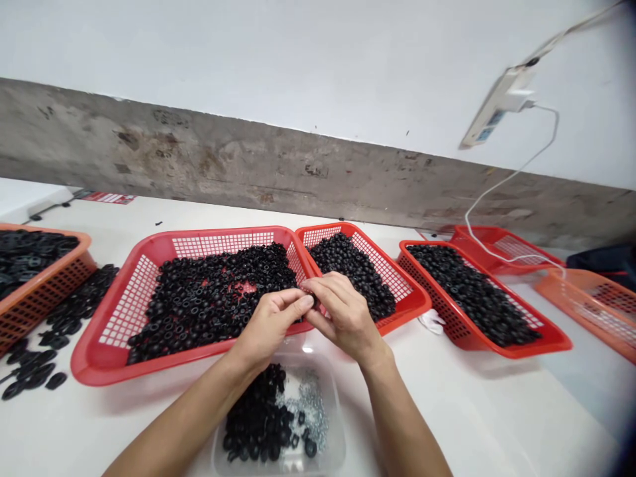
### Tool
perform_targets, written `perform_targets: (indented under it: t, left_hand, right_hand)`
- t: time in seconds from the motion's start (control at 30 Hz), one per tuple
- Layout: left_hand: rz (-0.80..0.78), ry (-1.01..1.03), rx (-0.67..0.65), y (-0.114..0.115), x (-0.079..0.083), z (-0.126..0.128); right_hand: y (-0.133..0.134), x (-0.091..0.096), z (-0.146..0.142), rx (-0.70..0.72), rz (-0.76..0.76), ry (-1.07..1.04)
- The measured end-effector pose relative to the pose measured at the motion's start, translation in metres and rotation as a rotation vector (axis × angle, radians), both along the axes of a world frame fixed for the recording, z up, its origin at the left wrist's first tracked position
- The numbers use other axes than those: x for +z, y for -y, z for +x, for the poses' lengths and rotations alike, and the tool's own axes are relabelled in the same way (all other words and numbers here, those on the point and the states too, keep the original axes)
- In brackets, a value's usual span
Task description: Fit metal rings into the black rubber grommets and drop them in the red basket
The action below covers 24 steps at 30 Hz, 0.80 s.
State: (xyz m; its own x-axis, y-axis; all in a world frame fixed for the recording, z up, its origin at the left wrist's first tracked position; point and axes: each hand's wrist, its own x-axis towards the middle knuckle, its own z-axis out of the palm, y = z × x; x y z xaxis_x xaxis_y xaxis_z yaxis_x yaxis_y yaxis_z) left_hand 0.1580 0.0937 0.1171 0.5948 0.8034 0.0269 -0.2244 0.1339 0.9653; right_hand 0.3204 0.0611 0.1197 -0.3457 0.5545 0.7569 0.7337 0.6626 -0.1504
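Observation:
My left hand (275, 320) and my right hand (342, 311) meet fingertip to fingertip. Pinched between them is a small black part (313, 299), mostly covered by the fingers, so its exact kind does not show. Behind and left of the hands stands a wide red basket (94, 361) of small black rings and round parts (213, 298). A second red basket (415, 305), behind my right hand, holds black round pieces (350, 265). Below my wrists sits a clear plastic tub (338, 424) with black parts (258, 417) and tiny silvery pieces (311, 404).
On the right are another red basket (462, 338) of black pieces and an orange basket (586, 324). An orange basket (54, 298) and loose black parts (40, 371) lie left. A white cable (467, 212) hangs from a power strip (497, 106).

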Motion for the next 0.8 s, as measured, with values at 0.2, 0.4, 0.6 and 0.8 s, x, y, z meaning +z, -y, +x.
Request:
perform_targets:
  t: [0.2, 0.4, 0.6, 0.8]
  left_hand:
    - [0.011, 0.012, 0.003, 0.0016, 0.0003, 0.0003]
    - [-0.002, 0.022, -0.026, 0.0034, 0.0034, 0.0018]
    - [0.011, 0.008, -0.01, 0.0022, 0.0034, 0.0005]
    - [0.049, -0.003, 0.012, 0.0038, 0.0043, 0.0001]
  right_hand:
    - [-0.0004, -0.0006, 0.0017, -0.001, 0.004, 0.001]
    - [0.0015, -0.0004, 0.0062, -0.024, 0.024, 0.001]
    - [0.0023, -0.0005, 0.0035, -0.016, 0.016, -0.015]
    - [0.0015, -0.0009, 0.0012, -0.014, 0.03, -0.025]
